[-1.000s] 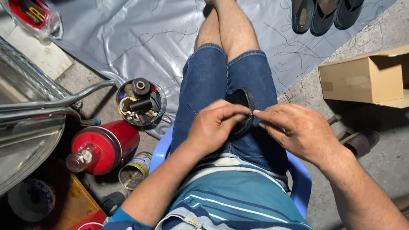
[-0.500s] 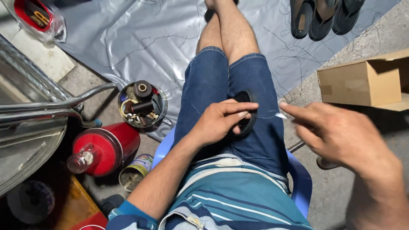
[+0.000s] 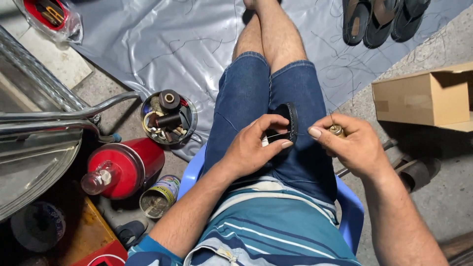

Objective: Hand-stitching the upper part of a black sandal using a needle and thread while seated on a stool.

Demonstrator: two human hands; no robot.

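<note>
At far left a curved chrome metal frame [image 3: 59, 116] hangs over bare concrete floor [image 3: 106, 83], where a red cylindrical canister [image 3: 123, 165] lies beside a round open tin of spools and small parts [image 3: 167, 118]. A grey plastic sheet [image 3: 162, 44], strewn with loose thread, covers the ground ahead. The person sits on a blue plastic chair [image 3: 350, 207]. The left hand [image 3: 251, 148] pinches a black curved leather piece [image 3: 290, 123] resting on the denim-clad thigh. The right hand [image 3: 352, 145] is closed around a small brass-tipped tool [image 3: 337, 130], a thin thread running between the hands. Dark sandals [image 3: 379, 19] and a brown cardboard box [image 3: 423, 98] lie right.
</note>
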